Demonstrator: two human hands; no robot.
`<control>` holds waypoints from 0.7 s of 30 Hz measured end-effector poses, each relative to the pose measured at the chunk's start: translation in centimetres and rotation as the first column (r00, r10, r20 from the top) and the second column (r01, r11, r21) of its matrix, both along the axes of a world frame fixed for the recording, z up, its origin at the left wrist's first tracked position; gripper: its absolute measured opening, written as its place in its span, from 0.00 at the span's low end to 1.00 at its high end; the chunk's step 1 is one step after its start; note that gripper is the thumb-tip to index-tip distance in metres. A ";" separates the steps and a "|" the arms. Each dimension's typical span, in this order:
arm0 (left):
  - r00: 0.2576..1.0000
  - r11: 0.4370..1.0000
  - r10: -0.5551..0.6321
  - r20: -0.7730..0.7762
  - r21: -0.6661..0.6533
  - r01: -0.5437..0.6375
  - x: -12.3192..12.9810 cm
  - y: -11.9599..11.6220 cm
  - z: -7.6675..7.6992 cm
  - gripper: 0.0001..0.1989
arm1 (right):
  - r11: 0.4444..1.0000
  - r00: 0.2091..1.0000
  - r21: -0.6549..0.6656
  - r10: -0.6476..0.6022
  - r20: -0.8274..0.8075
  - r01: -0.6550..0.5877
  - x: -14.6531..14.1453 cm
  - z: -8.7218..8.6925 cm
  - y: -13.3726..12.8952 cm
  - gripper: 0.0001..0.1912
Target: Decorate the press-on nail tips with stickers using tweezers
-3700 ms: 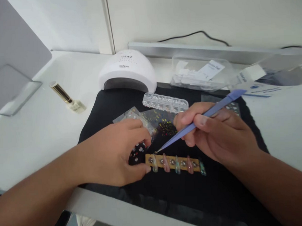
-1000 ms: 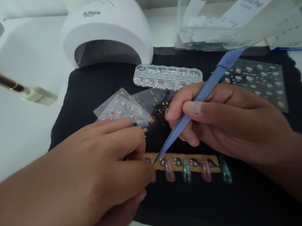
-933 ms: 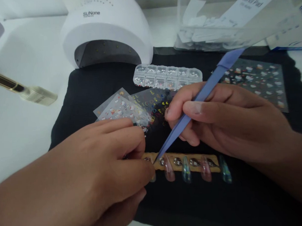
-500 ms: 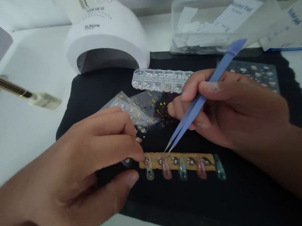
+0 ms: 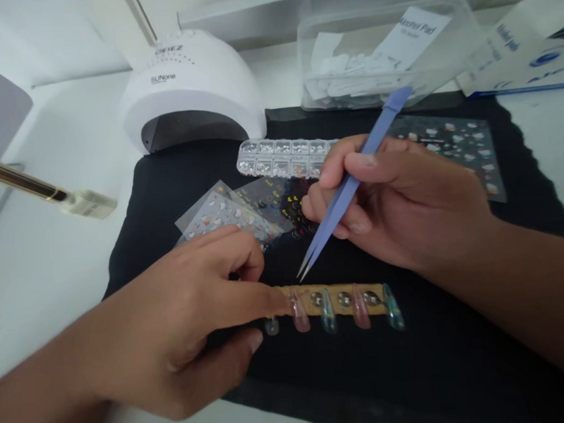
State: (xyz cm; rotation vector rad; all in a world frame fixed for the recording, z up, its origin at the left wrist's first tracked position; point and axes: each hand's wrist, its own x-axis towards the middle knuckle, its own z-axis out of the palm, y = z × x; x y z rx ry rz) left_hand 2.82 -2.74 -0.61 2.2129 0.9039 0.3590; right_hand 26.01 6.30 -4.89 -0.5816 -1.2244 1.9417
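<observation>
My right hand grips blue tweezers pen-fashion. The tweezers' two tips are slightly apart, just behind a tan strip with round metal studs. Several clear false nails lie across the strip: a pink one, a teal one, another pink one at right and a teal one at the end. My left hand reaches in from the left with its index finger stretched out to the upper part of the left pink nail. The thumb is apart below. That finger partly hides the leftmost nail.
Behind lie sticker sheets, a divided rhinestone case and another sticker sheet. A white nail lamp stands back left. Alcohol pads fill a clear bin. A brush juts in at left over the white table.
The whole view has shifted a little. My left index finger has moved right along the strip to the left pink nail. The tweezers' tips have moved back off that nail.
</observation>
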 end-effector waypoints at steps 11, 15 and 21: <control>0.989 0.994 0.091 0.114 0.056 -0.098 -0.5 0.4 -0.2 0.11 | 1.000 0.999 -0.004 0.024 -0.042 -0.024 0.2 -0.2 0.5 0.09; 0.986 0.998 0.066 0.152 -0.011 -0.065 -0.3 0.4 -0.4 0.12 | 1.000 0.999 -0.021 0.020 -0.030 -0.021 0.2 -0.1 0.4 0.09; 0.962 0.975 0.210 0.176 0.030 -0.218 -0.4 0.5 -0.3 0.10 | 1.000 0.998 0.000 0.009 -0.066 -0.009 0.0 0.0 0.3 0.10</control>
